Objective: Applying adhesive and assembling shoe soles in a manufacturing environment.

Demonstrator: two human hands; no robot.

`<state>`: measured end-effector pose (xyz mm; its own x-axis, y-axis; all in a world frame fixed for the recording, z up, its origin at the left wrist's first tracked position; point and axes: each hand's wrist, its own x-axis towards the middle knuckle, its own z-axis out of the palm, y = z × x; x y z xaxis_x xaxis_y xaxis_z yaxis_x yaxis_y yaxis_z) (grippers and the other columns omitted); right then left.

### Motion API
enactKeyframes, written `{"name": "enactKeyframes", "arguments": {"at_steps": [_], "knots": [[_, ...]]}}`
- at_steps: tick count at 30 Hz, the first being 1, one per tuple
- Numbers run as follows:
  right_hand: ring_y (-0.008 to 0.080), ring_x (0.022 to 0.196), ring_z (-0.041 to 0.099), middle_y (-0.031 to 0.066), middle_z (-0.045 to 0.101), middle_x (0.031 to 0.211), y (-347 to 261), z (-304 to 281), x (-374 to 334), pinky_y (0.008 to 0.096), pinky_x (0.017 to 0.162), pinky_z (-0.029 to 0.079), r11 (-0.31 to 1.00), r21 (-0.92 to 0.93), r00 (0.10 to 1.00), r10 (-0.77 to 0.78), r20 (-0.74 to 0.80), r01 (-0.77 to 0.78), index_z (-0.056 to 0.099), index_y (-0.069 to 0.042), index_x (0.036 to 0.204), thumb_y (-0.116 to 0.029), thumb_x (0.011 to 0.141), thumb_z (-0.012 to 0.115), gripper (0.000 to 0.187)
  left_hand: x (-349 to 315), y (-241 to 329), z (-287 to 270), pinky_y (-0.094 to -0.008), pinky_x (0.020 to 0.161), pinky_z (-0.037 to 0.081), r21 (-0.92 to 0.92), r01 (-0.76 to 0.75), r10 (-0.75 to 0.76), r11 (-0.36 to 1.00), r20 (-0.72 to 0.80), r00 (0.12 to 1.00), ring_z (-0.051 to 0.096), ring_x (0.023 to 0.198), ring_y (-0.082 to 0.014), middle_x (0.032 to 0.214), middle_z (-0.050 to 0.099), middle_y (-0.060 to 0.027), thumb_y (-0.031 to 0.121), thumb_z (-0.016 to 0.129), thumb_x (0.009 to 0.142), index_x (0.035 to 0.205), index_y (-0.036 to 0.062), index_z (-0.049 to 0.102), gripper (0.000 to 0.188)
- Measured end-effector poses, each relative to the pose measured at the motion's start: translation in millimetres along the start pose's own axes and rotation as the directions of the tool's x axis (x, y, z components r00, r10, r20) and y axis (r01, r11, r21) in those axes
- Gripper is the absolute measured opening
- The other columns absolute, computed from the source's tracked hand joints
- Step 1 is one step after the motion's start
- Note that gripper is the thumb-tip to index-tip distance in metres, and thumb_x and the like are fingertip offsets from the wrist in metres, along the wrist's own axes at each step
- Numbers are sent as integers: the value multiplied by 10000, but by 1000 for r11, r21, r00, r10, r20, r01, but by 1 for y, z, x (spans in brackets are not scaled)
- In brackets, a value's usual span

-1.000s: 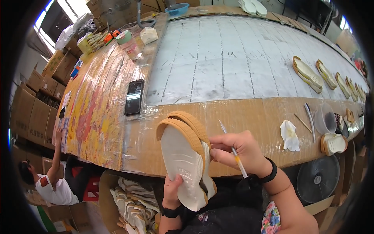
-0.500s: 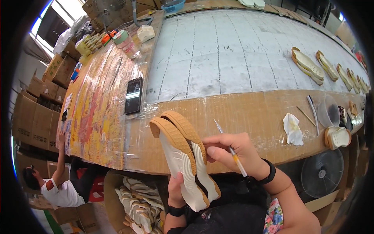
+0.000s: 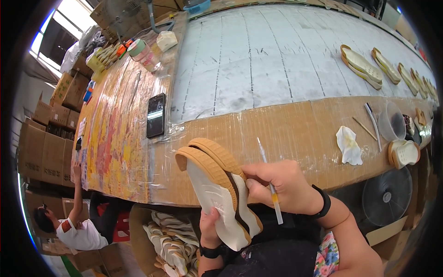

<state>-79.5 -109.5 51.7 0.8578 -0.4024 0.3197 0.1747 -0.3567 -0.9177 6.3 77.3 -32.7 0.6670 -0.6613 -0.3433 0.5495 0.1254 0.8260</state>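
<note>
Head view, sole pair (image 3: 226, 203) in hands (image 3: 290, 187), bin (image 3: 140, 231) of loose soles (image 3: 173, 247)

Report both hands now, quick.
Left hand: closed on a pair of tan-and-white shoe soles.
Right hand: closed on a slim pen-like tool, beside the soles.

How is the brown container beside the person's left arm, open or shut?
Open: white-and-tan soles show heaped inside the brown container, its top uncovered.
</note>
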Motion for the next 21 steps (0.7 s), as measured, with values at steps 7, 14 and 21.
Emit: {"name": "enactKeyframes", "arguments": {"at_steps": [7,14,21], "knots": [[221,550,584,115,574,657,7,1,-5,276,504,462,999,-14,998,-52,-39,51,561,7,930,-35,750,521,190,2,3,4,-335,691,472,41,-1,-3,999,106,994,569,778,-254,879,559,-190,327,291,859,1072,-60,452,471],[155,514,583,102,571,632,7,-1,-6,253,484,461,999,40,997,-24,-70,27,567,18,919,-32,778,495,166,0,0,13,-334,715,468,-88,67,-61,994,76,995,561,821,-251,928,554,-177,320,298,865,1077,-57,452,459],[138,541,595,125,600,679,8,-2,-10,237,514,472,989,119,993,96,-62,-89,569,18,987,-69,815,495,207,-2,-6,2,-367,760,476,17,39,-41,999,97,994,570,872,-273,998,548,-178,331,309,871,1147,-49,418,482]]}}
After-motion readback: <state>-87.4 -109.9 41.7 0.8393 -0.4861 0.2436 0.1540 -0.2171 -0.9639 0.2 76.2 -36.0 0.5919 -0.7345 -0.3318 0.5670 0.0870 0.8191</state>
